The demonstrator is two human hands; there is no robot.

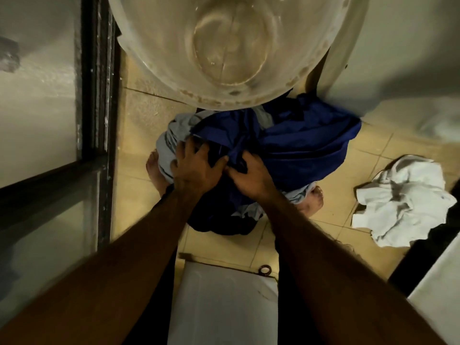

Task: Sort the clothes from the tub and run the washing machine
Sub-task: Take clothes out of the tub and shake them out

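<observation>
Though the tub (224, 46) is empty and a white cloth (400, 197) lies aside, the fingers of the left hand (196, 170) and right hand (251, 178) grip the blue garment (303, 140) on the floor (146, 113); washing seemingly remains.

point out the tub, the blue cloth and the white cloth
tub (154, 66), head view, bare side wall
blue cloth (303, 138), head view, its broad upper fold
white cloth (403, 197), head view, middle of the crumpled heap

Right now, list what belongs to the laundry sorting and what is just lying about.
Job: tub, blue garment, pale grey clothes, white cloth, left hand, right hand.
Lying about: metal ring, window frame.
</observation>
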